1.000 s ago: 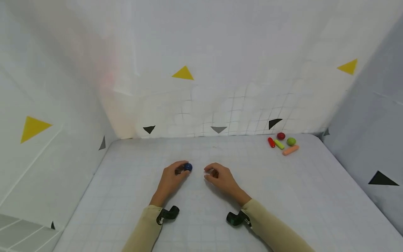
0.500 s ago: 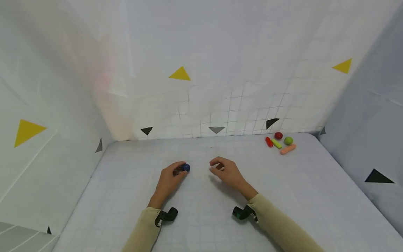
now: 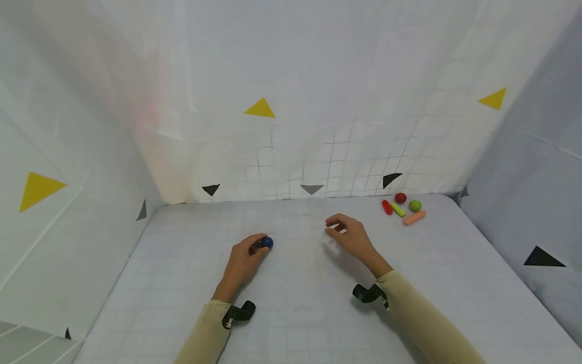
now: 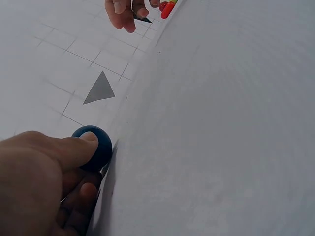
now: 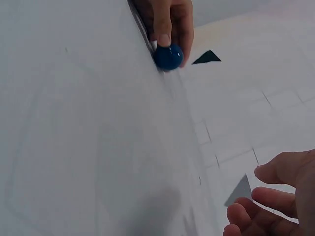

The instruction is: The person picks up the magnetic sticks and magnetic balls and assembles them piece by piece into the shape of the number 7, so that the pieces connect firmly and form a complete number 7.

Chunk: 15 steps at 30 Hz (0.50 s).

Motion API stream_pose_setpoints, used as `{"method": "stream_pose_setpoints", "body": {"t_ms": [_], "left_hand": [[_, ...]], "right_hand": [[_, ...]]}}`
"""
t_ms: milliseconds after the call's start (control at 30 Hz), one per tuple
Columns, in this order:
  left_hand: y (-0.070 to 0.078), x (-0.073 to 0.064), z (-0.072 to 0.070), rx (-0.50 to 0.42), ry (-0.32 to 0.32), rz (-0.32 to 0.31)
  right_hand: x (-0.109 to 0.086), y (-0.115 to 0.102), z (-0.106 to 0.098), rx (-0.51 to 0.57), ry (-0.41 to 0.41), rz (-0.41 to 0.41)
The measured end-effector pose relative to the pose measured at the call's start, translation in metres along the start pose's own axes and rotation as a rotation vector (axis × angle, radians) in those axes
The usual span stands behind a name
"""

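- White walls (image 3: pixel 345 60) are seen across the top and down both sides of the frame, with thin grid lines drawn low on the back one.
- Yellow triangles (image 3: pixel 260 108) are stuck up high, and black triangles (image 3: pixel 543 257) and a grey triangle (image 3: pixel 311 189) are stuck lower down.
- A white table (image 3: pixel 291 323) is spread over the bottom of the frame.
- A shiny blue ball (image 3: pixel 268 242) is seen just left of the middle, in the lower half.
- The blue ball is pinched by the left hand (image 3: pixel 241 259), with the thumb pressed on its side. Whether it is touched by the table cannot be told.
- The right hand (image 3: pixel 352 237) is held over the table, right of the middle. Its fingers are softly bent and loose, the thumb is kept apart, and no toy is gripped.
- Tan sleeves (image 3: pixel 427 323) are worn, and a dark wrist camera (image 3: pixel 370 293) is strapped on each arm.
- Five toys are grouped at the right, by the back edge: a red ball (image 3: pixel 400 197), a green ball (image 3: pixel 415 206), a red stick (image 3: pixel 387 207), a lime stick (image 3: pixel 398 210) and an orange stick (image 3: pixel 415 218).
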<state>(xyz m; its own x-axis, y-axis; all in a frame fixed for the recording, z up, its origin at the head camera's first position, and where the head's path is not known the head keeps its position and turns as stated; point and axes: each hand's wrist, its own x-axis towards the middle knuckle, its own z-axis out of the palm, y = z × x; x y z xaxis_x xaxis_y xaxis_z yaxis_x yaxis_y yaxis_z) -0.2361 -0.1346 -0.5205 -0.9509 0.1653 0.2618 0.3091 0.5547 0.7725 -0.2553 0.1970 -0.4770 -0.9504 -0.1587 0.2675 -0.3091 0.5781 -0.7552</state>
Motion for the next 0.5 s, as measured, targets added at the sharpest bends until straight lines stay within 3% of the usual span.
{"method": "stream_pose_setpoints", "body": {"t_ms": [267, 500], "left_hand": [[0.001, 0.002, 0.000, -0.012, -0.004, 0.008], [0.003, -0.001, 0.000, 0.005, -0.005, -0.038]], "right_hand": [[0.010, 0.014, -0.026, -0.037, 0.055, 0.012], [0.018, 0.028, -0.051, -0.083, 0.109, 0.035]]}}
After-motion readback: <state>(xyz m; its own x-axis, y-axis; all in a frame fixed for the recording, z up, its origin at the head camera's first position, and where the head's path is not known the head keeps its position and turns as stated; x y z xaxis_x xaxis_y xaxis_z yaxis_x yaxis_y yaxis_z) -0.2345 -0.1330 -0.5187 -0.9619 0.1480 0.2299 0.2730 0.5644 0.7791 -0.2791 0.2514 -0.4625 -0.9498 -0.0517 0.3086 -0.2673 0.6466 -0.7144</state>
